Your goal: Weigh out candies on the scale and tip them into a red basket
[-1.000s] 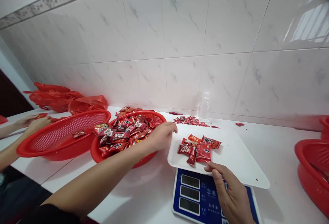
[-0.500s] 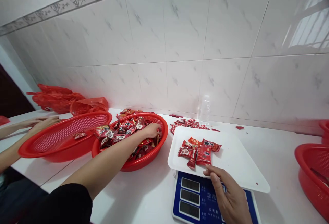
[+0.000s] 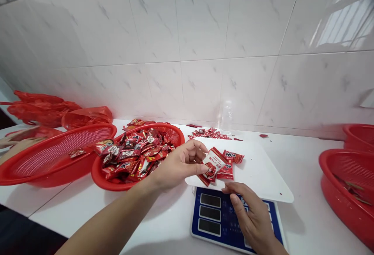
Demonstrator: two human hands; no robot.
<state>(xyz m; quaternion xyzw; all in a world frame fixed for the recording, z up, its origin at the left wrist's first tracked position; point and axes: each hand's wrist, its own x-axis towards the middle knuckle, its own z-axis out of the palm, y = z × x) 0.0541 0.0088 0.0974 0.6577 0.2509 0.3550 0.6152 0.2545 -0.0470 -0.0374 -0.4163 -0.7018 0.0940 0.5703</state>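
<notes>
My left hand (image 3: 187, 161) pinches a red-and-white wrapped candy (image 3: 215, 164) between thumb and fingers, over the white weighing tray (image 3: 257, 169). Behind it, red-wrapped candies (image 3: 233, 156) lie on the tray, partly hidden by the held one. My right hand (image 3: 251, 212) is above the blue scale (image 3: 209, 212), index finger at the tray's near edge and thumb apart from it, with nothing seen in it. To the left of the tray stands a red basket (image 3: 109, 185) full of wrapped candies (image 3: 137, 149).
Another red basket (image 3: 52, 169) with a packet in it stands at the left, near another person's hands (image 3: 20, 142). Red plastic bags (image 3: 43, 108), small red packets (image 3: 209, 133) and a clear plastic cup (image 3: 227, 116) are along the wall. Red baskets (image 3: 344, 185) stand at right.
My left hand has come out of the candy basket and moved right to the tray with a wrapped candy. My right hand stays at the tray's edge. The view has shifted slightly.
</notes>
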